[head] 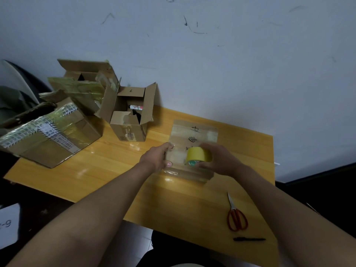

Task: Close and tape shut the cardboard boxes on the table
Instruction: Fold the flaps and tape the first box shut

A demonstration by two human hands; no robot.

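Note:
A closed flat cardboard box (194, 132) with dark writing on top lies in the middle of the wooden table (107, 170). My right hand (219, 160) grips a yellow tape roll (198, 156) held on the box's near top. My left hand (158, 156) holds the box's left edge, thumb on its near side. Behind it to the left stands a small open box (129, 122) with its flaps up and items inside. A large taped box (48, 135) lies tilted at the far left, with another open box (84, 78) behind it.
Red-handled scissors (236, 214) lie on the table's near right, with a black pen (249, 239) just in front of them. A pale wall (212, 54) runs behind the table. A dark chair (17, 93) stands at the left.

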